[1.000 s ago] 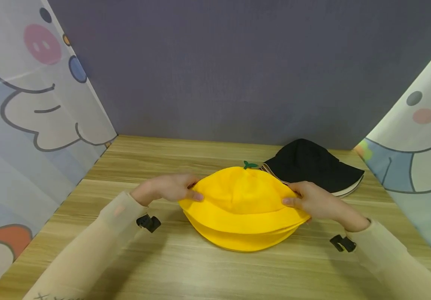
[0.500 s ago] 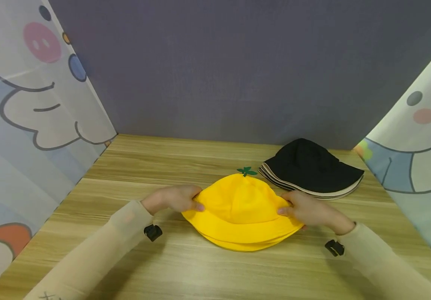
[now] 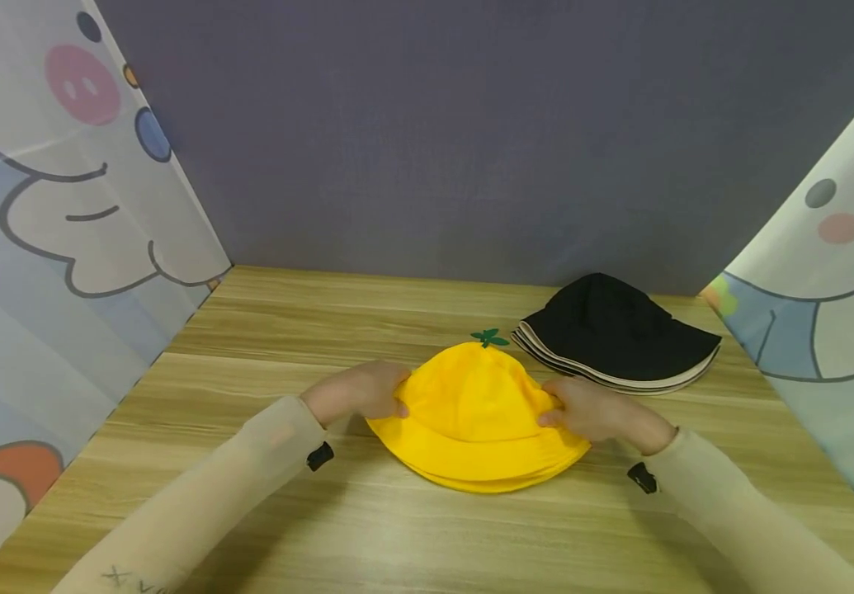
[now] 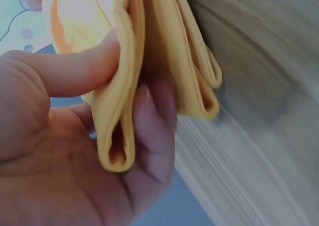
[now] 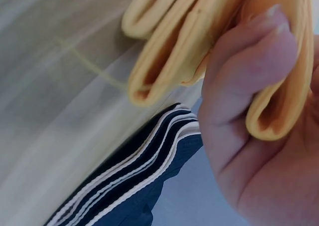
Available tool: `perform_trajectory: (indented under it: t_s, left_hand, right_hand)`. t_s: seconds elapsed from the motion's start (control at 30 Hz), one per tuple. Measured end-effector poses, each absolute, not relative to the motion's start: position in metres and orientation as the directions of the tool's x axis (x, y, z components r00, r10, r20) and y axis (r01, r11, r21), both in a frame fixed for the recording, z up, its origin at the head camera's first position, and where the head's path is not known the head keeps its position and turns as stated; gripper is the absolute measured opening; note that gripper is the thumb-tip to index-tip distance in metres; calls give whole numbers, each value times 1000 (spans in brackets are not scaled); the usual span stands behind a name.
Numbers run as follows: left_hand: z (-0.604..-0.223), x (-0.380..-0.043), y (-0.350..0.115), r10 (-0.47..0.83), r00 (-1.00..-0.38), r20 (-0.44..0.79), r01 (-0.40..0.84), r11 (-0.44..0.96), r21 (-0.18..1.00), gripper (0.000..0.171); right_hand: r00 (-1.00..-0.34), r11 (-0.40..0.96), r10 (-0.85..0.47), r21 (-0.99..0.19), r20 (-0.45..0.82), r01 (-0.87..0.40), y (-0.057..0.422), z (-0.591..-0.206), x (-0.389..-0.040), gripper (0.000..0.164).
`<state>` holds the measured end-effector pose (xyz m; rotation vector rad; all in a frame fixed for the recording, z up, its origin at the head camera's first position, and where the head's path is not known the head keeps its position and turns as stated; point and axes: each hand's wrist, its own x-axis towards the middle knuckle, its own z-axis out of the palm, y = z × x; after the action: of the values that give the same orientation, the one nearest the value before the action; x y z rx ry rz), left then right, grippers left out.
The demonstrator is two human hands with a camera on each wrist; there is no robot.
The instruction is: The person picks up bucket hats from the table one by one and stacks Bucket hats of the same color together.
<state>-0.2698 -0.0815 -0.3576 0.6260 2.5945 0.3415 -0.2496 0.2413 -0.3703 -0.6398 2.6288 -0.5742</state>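
A yellow bucket hat point(image 3: 471, 392) with a green sprout point(image 3: 489, 337) on its crown sits in the middle, nested over other yellow hats. My left hand point(image 3: 373, 391) pinches its folded brim at the left, thumb on top and fingers beneath. On the opposite side my right hand point(image 3: 592, 409) grips the brim the same way. In the left wrist view the lower brims point(image 4: 192, 86) hang just beyond the fingers, apart from the held brim point(image 4: 115, 121). The right wrist view likewise has folded lower brims point(image 5: 159, 61) beside the held brim point(image 5: 274, 121).
A stack of black bucket hats point(image 3: 615, 330) with pale brim edging lies behind and to the right, close to the right hand. The wooden table point(image 3: 308, 313) meets a grey panel point(image 3: 427, 148) at the back. Cartoon-printed sheets point(image 3: 63, 231) flank both sides.
The top yellow hat has come down and the gap between its brim and the one below has narrowed. Both hands have drawn closer together, squeezing the brim inward. The black stack has stayed put.
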Motion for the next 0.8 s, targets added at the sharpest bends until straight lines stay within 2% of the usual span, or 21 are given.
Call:
perform_trajectory:
  t_s: [0.1,0.17,0.43,0.67,0.8]
  left_hand:
    - [-358,-272,-79,454,-815,-360,374,887,272,58]
    - [-358,-273,-79,454,-821,-347,382,888,257,63]
    - [-359,-278,-78,454,-835,-311,396,888,233,51]
    - [-359,-285,-77,449,-818,-360,363,888,283,40]
    - [-356,-283,-74,440,-810,-386,368,896,249,46]
  right_hand:
    - [-815,807,-512,-479,-271,-347,239,-368,-251,17]
    - [-808,804,-522,-473,-272,-360,240,-368,-252,18]
    - [-854,861,-447,-388,-265,-330,245,-369,-254,37]
    - [-839,879,-425,-378,-340,-292,247,-368,-261,41]
    - [-817,887,-406,-393,-409,-244,247,-367,-272,44]
